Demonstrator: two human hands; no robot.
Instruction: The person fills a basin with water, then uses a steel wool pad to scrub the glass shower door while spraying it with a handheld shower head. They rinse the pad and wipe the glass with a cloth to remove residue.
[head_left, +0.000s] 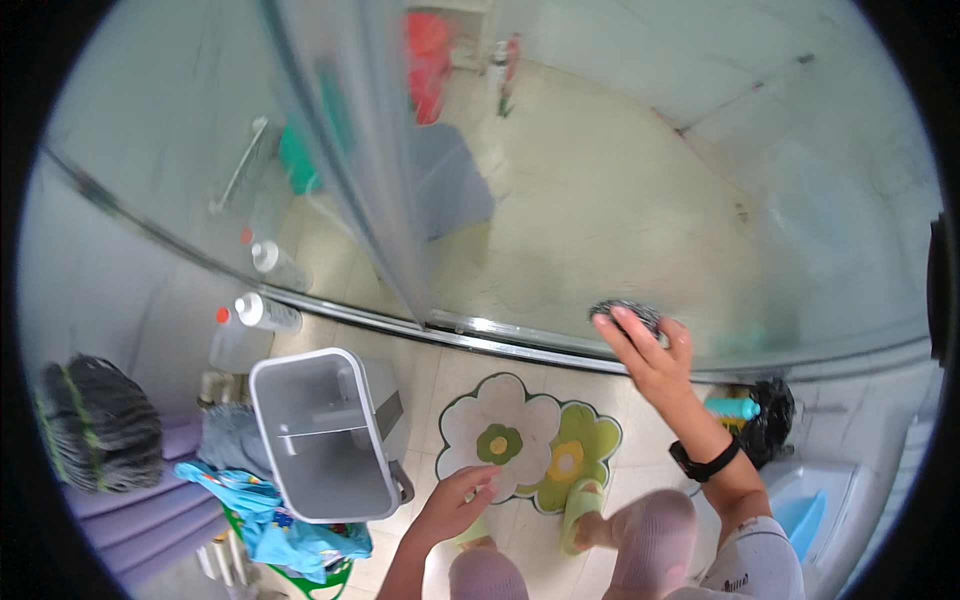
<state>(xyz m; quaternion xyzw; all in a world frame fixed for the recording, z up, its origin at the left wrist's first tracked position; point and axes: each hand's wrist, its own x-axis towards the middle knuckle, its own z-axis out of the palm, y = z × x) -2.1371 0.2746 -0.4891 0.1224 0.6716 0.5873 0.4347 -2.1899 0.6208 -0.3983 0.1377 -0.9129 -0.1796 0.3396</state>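
My right hand (660, 356), with a black band on its wrist, presses a dark scouring pad (628, 315), seemingly of metal mesh, against the curved glass shower panel (585, 247). The pad is just above the panel's metal bottom rail (517, 351). Beyond the wet, hazy glass the shower floor shows. Lower down, my left hand (461, 502) hangs over the flower-shaped bath mat (499, 405) with its fingers apart and nothing in them.
A grey bin (322, 480) stands on the left, near a blue cloth (262, 517) in a green basket (341, 581). White (268, 313) and red-capped (232, 337) bottles stand by the rail. A black plastic bag (769, 420) and a white basin (832, 487) are at right.
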